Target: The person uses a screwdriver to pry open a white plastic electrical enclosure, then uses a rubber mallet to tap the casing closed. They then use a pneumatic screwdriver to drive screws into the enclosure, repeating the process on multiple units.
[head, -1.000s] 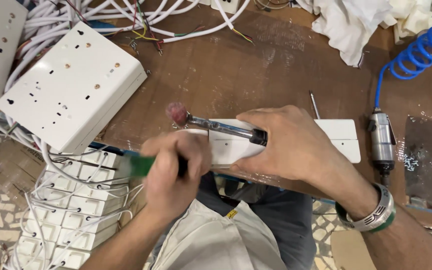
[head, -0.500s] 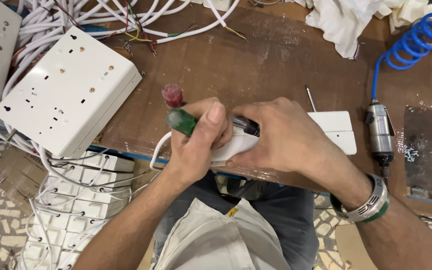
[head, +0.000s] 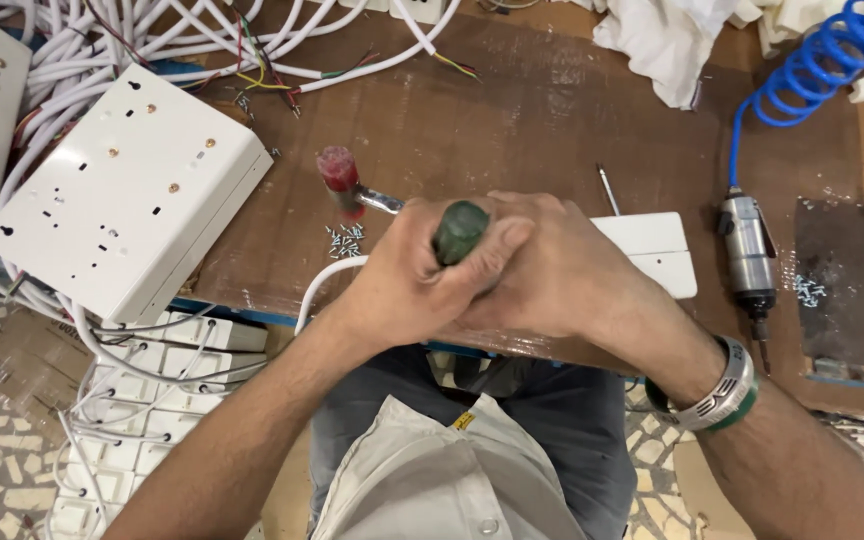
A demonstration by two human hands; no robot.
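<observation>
Hands meet at the near edge of the brown worktable (head: 512, 110). The left hand (head: 407, 280) is closed around a green-handled screwdriver (head: 460, 230), whose rounded butt sticks up between thumb and fingers. The right hand (head: 562, 270) wraps over the left and presses on a white switch plate (head: 652, 250), which lies flat on the table and juts out to the right from under the fingers (what the right hand itself grips cannot be told). Just beyond the knuckles lies a red-handled tool (head: 342, 180) with a metal shaft, beside a small heap of screws (head: 344, 240). A large white switch box (head: 122, 190) sits to the left among white cables (head: 252, 30), and a pneumatic driver (head: 747, 250) on a blue coiled hose (head: 812, 70) rests well to the right.
</observation>
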